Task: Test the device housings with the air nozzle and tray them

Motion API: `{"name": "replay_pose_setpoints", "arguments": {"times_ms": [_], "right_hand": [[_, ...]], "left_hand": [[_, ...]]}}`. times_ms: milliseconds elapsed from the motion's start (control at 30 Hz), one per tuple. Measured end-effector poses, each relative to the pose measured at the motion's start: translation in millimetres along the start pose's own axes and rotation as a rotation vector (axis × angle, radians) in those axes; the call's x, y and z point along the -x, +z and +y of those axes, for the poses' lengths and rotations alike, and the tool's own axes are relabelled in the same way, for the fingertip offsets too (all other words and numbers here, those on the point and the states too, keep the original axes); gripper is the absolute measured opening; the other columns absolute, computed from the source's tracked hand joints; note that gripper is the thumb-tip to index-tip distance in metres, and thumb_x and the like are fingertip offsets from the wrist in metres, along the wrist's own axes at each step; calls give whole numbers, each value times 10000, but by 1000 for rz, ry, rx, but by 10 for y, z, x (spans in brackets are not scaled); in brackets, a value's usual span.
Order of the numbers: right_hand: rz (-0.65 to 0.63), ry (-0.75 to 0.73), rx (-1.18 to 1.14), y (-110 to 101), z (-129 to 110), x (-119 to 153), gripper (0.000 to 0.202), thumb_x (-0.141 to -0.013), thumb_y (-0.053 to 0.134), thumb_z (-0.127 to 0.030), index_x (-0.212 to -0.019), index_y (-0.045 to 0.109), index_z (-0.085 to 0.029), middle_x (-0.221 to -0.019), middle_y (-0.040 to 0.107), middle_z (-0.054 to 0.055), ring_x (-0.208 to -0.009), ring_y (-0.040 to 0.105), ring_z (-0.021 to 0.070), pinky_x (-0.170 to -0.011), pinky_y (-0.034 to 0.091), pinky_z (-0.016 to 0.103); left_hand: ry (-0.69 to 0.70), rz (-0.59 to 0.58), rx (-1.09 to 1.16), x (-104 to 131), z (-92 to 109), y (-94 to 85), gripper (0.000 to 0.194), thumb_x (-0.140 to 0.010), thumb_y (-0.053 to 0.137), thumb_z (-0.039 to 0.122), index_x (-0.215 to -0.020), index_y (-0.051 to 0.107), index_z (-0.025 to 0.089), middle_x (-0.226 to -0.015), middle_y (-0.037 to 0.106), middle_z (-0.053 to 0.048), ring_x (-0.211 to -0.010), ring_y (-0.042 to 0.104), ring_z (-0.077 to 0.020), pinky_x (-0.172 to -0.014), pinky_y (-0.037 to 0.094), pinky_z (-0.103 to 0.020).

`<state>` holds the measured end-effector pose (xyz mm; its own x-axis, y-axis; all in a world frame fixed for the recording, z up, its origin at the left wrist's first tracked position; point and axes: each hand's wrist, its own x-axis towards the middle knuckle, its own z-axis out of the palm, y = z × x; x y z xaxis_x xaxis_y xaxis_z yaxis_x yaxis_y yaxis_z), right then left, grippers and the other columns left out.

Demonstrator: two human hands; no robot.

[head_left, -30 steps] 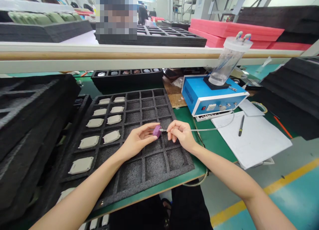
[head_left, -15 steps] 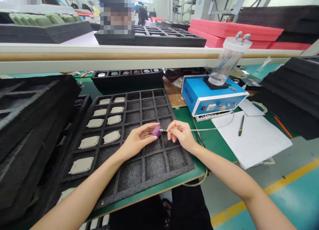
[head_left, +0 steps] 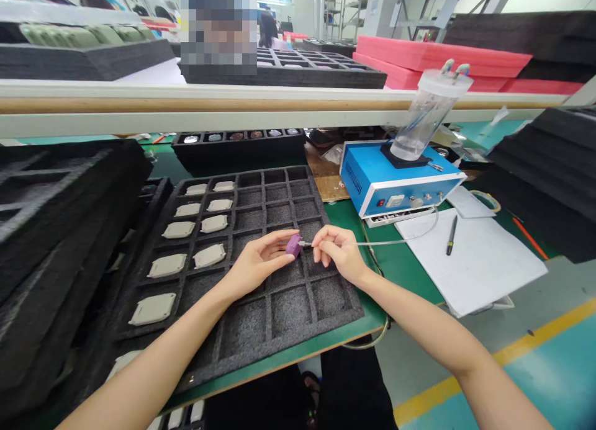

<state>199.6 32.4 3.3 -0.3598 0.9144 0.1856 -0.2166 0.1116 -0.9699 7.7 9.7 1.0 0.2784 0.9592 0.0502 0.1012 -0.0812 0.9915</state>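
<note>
Between its thumb and fingertips, my left hand (head_left: pixel 261 260) holds a small purple piece (head_left: pixel 293 246) above the black foam tray (head_left: pixel 289 310). My right hand (head_left: pixel 339 249) pinches the tip end of a thin clear tube (head_left: pixel 386 242), and the tip touches the right side of the purple piece. From my right hand the tube runs to the front of a blue box (head_left: pixel 405 179). Flat beige pieces (head_left: pixel 167 265) lie in the left two columns of the tray's compartments.
Stacked black foam trays (head_left: pixel 60 244) stand at the left. A clear cylinder (head_left: pixel 423 116) sits on the blue box. Papers (head_left: pixel 475 262) with a pen (head_left: pixel 451 236) lie at the right. A shelf rail (head_left: pixel 279 104) crosses behind, with a person beyond it.
</note>
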Motion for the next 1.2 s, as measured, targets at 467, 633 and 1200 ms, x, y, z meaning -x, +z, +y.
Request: {"name": "replay_pose_setpoints", "arguments": {"times_ms": [467,633,1200], "right_hand": [[2,2,7,-1,1,-3,71,-671,492,-171,-645,554,-147,-470,570,-36,-339,415,51,-368,304,171],[0,7,9,-5,-8,-3,70,-674,497,-175,-644,555,-150,-470,570,-35,-338,413,53,-369,304,174],[1,4,25,-11,-2,-4,73,-677,487,-168,-645,550,-148,-473,569,-33,-340,414,53,-371,303,176]], "left_hand": [[-26,5,12,2,16,12,487,-719,682,262,-1178,551,163,-1226,598,-91,-1119,563,-225,-1012,413,-393],[-24,12,-3,2,22,16,495,-713,681,284,-1177,560,163,-1212,607,-93,-1126,557,-242,-1024,394,-418],[-21,3,-11,0,26,18,496,-724,675,284,-1186,547,157,-1214,607,-89,-1124,560,-224,-1028,393,-392]]}}
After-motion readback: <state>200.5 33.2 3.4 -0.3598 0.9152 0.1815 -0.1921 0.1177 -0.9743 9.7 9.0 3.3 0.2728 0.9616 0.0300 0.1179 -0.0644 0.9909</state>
